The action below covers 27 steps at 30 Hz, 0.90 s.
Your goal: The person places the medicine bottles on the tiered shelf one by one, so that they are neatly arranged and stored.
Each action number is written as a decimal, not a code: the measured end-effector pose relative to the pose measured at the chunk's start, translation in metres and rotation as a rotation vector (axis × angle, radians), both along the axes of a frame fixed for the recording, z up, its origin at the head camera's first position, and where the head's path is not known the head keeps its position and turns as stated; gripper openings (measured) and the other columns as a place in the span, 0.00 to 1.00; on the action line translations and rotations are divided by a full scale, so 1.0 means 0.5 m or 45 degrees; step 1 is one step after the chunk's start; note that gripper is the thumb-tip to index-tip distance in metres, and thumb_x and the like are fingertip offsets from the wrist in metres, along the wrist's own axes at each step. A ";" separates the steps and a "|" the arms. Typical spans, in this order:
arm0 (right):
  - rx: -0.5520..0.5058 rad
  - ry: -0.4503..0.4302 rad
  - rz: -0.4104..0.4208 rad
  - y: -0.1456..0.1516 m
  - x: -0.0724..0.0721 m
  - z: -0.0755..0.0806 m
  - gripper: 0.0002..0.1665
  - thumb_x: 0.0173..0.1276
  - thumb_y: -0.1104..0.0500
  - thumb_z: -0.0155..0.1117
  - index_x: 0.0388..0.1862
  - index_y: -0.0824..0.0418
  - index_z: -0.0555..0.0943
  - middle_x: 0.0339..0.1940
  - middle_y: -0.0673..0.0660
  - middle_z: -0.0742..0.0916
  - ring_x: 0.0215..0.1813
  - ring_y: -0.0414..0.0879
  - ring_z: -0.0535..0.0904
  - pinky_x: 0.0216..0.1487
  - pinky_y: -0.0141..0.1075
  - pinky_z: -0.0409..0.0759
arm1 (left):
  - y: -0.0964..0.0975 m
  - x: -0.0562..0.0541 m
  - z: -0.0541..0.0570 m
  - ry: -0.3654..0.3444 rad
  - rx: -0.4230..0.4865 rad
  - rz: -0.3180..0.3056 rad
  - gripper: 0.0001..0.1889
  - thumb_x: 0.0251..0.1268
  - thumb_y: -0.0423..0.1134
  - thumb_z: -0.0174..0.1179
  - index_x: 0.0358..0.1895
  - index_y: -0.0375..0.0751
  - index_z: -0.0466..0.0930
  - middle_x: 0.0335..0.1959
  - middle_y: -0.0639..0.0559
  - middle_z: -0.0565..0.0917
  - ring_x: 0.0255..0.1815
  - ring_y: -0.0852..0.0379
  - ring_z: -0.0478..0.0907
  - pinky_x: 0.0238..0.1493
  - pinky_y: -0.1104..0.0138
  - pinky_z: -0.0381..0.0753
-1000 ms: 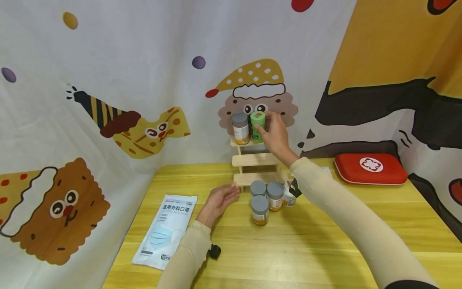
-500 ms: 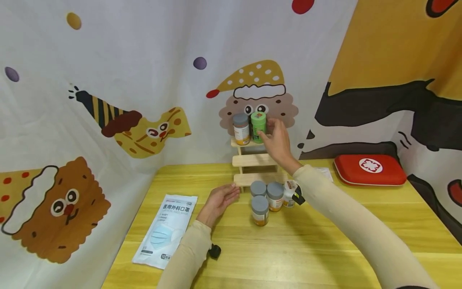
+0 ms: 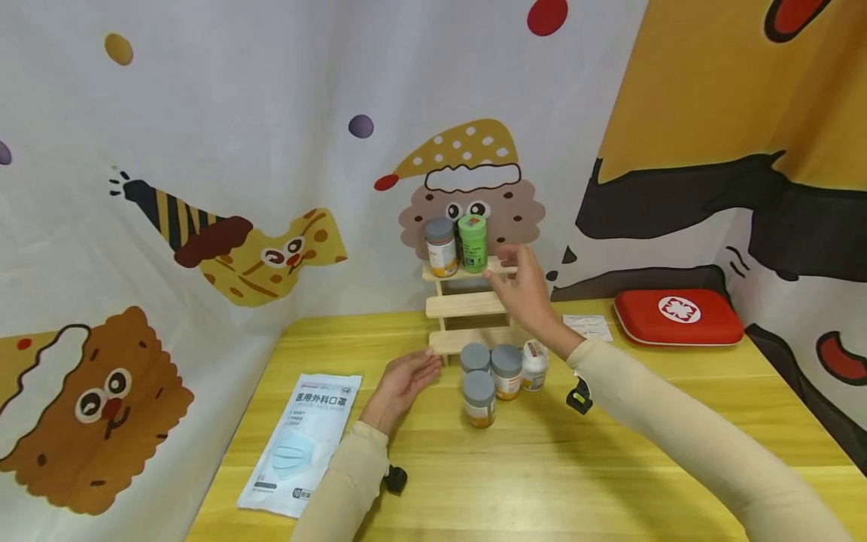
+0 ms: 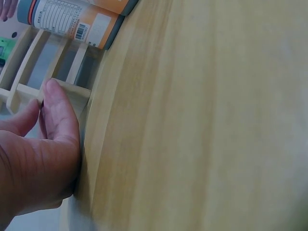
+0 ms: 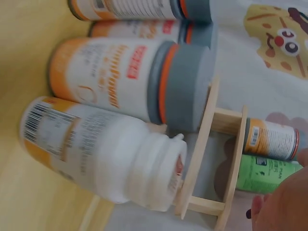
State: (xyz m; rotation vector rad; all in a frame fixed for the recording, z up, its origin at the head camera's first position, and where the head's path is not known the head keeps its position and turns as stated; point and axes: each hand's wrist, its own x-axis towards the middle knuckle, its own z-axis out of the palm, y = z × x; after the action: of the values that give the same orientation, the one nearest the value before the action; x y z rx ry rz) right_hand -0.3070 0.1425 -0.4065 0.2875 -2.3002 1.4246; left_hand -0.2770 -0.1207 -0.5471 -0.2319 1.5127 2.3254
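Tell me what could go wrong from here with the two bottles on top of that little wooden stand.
The right hand is close beside the green bottle atop the wooden stand, so a stray finger might knock it over, perhaps into the neighbouring grey-capped jar. The left hand is at the stand's lower left end; a nudge there could shift it and tip both.

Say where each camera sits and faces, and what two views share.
Head: on the head, facing forward and down over table and rack; shows left grip, right grip and sleeves.
Left wrist: on that wrist, facing the rack's end and table; shows left grip, and fingers, apparently the right's, top left.
Right wrist: on that wrist, facing white bottle, grey-capped jars and rack; shows part of right grip, lower right.
Shared: head and right wrist show the green bottle atop the rack.
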 end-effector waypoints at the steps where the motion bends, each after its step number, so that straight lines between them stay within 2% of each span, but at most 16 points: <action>1: 0.009 0.000 0.011 0.002 0.008 -0.002 0.29 0.77 0.57 0.69 0.69 0.66 0.70 0.65 0.65 0.78 0.65 0.60 0.78 0.65 0.56 0.82 | 0.000 0.000 0.000 0.002 -0.002 0.000 0.26 0.81 0.33 0.59 0.72 0.19 0.67 0.47 0.44 0.90 0.51 0.54 0.89 0.62 0.62 0.91; 9: 0.024 -0.027 0.081 0.012 0.075 -0.013 0.32 0.76 0.54 0.70 0.71 0.64 0.71 0.65 0.64 0.78 0.66 0.60 0.77 0.62 0.58 0.81 | 0.003 -0.004 0.001 0.011 -0.021 -0.017 0.24 0.81 0.33 0.58 0.71 0.20 0.69 0.44 0.47 0.90 0.48 0.57 0.89 0.65 0.61 0.89; 16: 0.094 -0.058 0.142 0.014 0.133 -0.017 0.34 0.73 0.53 0.74 0.73 0.62 0.74 0.68 0.60 0.79 0.67 0.56 0.77 0.60 0.54 0.83 | 0.002 -0.006 0.000 0.019 -0.025 -0.019 0.25 0.81 0.34 0.58 0.71 0.19 0.69 0.45 0.46 0.91 0.50 0.56 0.89 0.65 0.61 0.89; 22: 0.129 -0.103 0.182 0.010 0.181 -0.029 0.35 0.70 0.53 0.77 0.71 0.60 0.75 0.64 0.59 0.82 0.63 0.53 0.79 0.58 0.53 0.86 | 0.000 -0.004 0.003 0.005 -0.017 -0.015 0.24 0.81 0.33 0.59 0.71 0.20 0.70 0.45 0.47 0.91 0.51 0.55 0.89 0.66 0.61 0.89; 25: 0.146 -0.121 0.204 0.005 0.202 -0.041 0.35 0.69 0.52 0.78 0.70 0.58 0.75 0.63 0.58 0.82 0.60 0.52 0.81 0.54 0.50 0.88 | -0.001 -0.003 0.001 -0.002 -0.009 -0.013 0.24 0.81 0.33 0.59 0.71 0.20 0.70 0.44 0.48 0.91 0.49 0.56 0.89 0.65 0.61 0.89; 27: 0.159 -0.125 0.219 0.003 0.214 -0.050 0.35 0.68 0.52 0.79 0.70 0.56 0.75 0.63 0.58 0.83 0.57 0.51 0.83 0.48 0.44 0.90 | -0.003 -0.003 0.001 -0.002 -0.008 -0.011 0.25 0.81 0.33 0.59 0.71 0.20 0.69 0.43 0.48 0.91 0.49 0.56 0.90 0.66 0.60 0.88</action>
State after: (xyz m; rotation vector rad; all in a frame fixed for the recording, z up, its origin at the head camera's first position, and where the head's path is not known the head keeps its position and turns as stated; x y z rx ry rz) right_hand -0.2000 0.1439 -0.4313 0.4723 -2.5018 1.4054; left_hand -0.2783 -0.1219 -0.5468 -0.2282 1.5179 2.3135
